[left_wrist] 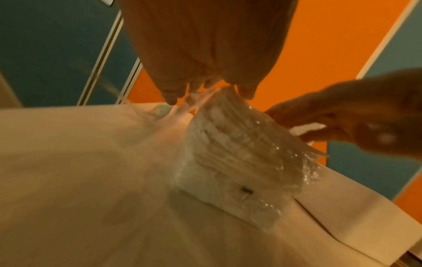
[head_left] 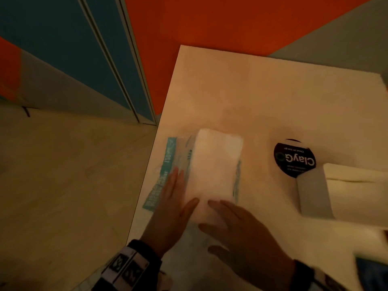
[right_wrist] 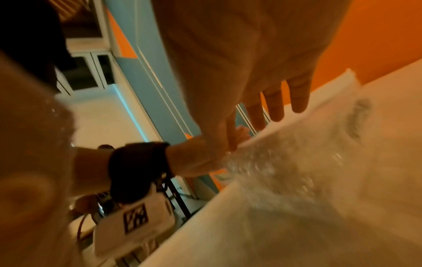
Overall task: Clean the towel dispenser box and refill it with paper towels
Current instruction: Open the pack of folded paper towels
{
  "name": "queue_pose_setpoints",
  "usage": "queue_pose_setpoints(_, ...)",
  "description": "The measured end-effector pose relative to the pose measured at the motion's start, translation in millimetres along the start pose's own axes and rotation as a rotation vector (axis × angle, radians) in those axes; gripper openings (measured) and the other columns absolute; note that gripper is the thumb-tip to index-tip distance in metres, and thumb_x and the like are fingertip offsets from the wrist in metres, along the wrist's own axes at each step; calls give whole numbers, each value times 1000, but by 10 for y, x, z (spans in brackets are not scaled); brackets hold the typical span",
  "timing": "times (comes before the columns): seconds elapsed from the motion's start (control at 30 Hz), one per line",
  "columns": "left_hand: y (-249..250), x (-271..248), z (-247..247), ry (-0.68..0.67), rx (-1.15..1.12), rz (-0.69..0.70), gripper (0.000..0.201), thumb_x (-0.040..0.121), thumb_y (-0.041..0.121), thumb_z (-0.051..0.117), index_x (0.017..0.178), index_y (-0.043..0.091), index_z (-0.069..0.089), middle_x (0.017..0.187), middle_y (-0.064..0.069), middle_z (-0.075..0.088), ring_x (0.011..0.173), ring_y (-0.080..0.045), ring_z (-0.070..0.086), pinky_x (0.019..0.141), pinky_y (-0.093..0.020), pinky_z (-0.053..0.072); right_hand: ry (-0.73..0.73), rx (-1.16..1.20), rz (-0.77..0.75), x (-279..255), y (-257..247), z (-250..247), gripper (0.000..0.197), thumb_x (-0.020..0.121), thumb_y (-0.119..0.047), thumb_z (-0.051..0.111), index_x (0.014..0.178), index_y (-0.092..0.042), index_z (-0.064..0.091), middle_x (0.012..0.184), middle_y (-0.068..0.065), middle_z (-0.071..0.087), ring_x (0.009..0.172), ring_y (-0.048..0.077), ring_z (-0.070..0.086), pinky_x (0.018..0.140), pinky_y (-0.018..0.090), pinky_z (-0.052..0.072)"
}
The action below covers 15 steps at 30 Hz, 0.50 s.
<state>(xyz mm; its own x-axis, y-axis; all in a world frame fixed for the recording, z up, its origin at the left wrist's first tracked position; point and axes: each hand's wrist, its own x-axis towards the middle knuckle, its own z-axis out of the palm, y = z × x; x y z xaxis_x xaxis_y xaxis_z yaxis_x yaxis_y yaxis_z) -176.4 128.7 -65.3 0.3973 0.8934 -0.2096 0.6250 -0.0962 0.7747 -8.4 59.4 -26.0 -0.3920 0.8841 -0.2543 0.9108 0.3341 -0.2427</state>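
Both your hands at the paper towel pack on the white table.

Your left hand lies with straight fingers along its left side; your right hand, fingers spread, rests at its near end, gripping nothing.

I observe my left hand extended forward, palm down, fingers straight and together, thumb angled inward. My right hand lies just beside it, palm down, fingers spread and nearly straight, pointing toward the left hand. Neither hand shows curled fingers. Both wrists enter from the lower edge of the head view, each carrying a dark strap with a marked white block.
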Motion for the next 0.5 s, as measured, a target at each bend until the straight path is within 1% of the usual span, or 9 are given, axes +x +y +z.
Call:
queue_pose_setpoints(0.07, -3, 1, 104, -45, -118, -15, 69, 87, 47, 40, 124, 45, -18, 155, 3, -6, 142, -12, 2, 119, -39, 15, -49, -5, 51, -72, -32, 160, 46, 63, -59, 58, 106, -44, 56, 123, -1, 64, 106, 19, 65, 82, 29, 54)
queue_pose_setpoints(0.13, -24, -60, 176, -76, -182, -23, 73, 89, 37, 45, 118, 52, -21, 152, 8, -10, 140, -8, 0, 118, -35, 12, -50, 15, 79, -85, -10, 284, 53, 58, -54, 71, 108, -42, 55, 125, 0, 63, 109, 21, 63, 84, 29, 53)
queue_pose_setpoints(0.17, -46, -93, 205, -78, -193, -40, 76, 89, 31, 47, 116, 52, -21, 147, 13, -10, 137, -5, 0, 116, -30, 11, -19, 31, 79, -84, 0, 332, 47, 64, -48, 69, 108, -42, 54, 126, 0, 62, 110, 22, 63, 85, 30, 53)
queue_pose_setpoints(0.23, -62, -148, 242, -58, -223, -70, 79, 89, 24, 51, 118, 48, -19, 141, 17, -7, 133, -1, 2, 112, -24, 11, 48, 35, 89, -89, -5, 385, 30, 78, -39, 50, 108, -42, 53, 128, -1, 60, 112, 22, 61, 88, 31, 51)
queue_pose_setpoints(0.27, -64, -162, 248, -59, -251, -85, 80, 89, 23, 52, 121, 46, -17, 142, 17, -5, 134, -2, 4, 114, -27, 13, 70, 25, 92, -94, -8, 404, 30, 81, -37, 44, 108, -43, 53, 129, -2, 60, 113, 22, 61, 90, 30, 49)
queue_pose_setpoints(0.33, -11, -202, 210, -88, -314, -102, 80, 88, 23, 52, 125, 43, -15, 147, 14, -1, 138, -8, 10, 116, -34, 19, 102, 11, 96, -115, -19, 410, 31, 78, -34, 52, 107, -44, 54, 129, -2, 60, 114, 21, 60, 91, 29, 47)
queue_pose_setpoints(0.4, 60, -242, 144, -77, -291, -94, 79, 88, 25, 52, 129, 37, -15, 145, 16, -2, 138, -6, 9, 112, -24, 15, 131, 41, 90, -120, -10, 410, 39, 70, -32, 70, 104, -44, 56, 127, -2, 61, 113, 20, 60, 90, 30, 50)
queue_pose_setpoints(0.43, 123, -256, 92, -27, -213, -66, 80, 87, 28, 53, 130, 34, -14, 144, 15, -3, 136, -5, 6, 109, -20, 11, 151, 55, 84, -125, -6, 404, 43, 67, -29, 74, 103, -43, 56, 126, -2, 62, 113, 21, 61, 88, 31, 52)
queue_pose_setpoints(0.5, 260, -223, -8, 80, -50, 43, 78, 85, 31, 55, 132, 32, -8, 144, 13, 1, 133, -4, 4, 108, -23, 10, 197, 62, 61, -131, 5, 391, 43, 66, -25, 73, 104, -40, 57, 124, 1, 63, 112, 23, 61, 87, 33, 53)
